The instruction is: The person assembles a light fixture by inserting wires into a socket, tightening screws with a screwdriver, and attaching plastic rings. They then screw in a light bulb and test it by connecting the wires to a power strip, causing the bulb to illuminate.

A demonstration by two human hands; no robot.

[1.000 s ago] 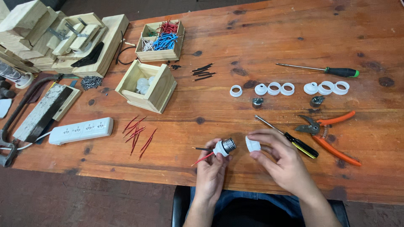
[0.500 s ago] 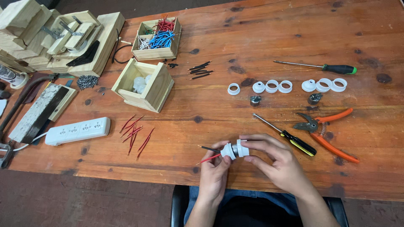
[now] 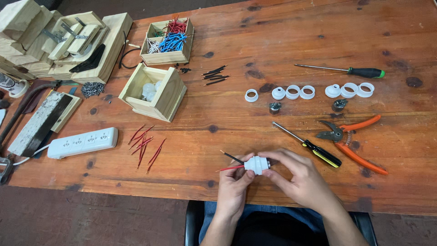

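Both hands pinch a small white ribbed plastic lamp socket (image 3: 256, 165) at the near table edge.

The left hand (image 3: 234, 186) grips its wired end, the right hand (image 3: 304, 181) its other end; the long axis runs left to right between them. Red and black wires (image 3: 230, 162) trail leftward. A yellow-and-black-handled screwdriver (image 3: 307, 145) lies just beyond the right hand; the socket's metal end seems partly hidden.

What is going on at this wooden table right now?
A person seated at the wooden table holds a small white lamp socket between both hands, left hand and right hand. A red wire and a black wire stick out of its left end. Beside the hands lie a yellow-and-black screwdriver and orange-handled pliers. Farther back sits a row of white rings, a green-handled screwdriver, loose red wires and a white power strip.
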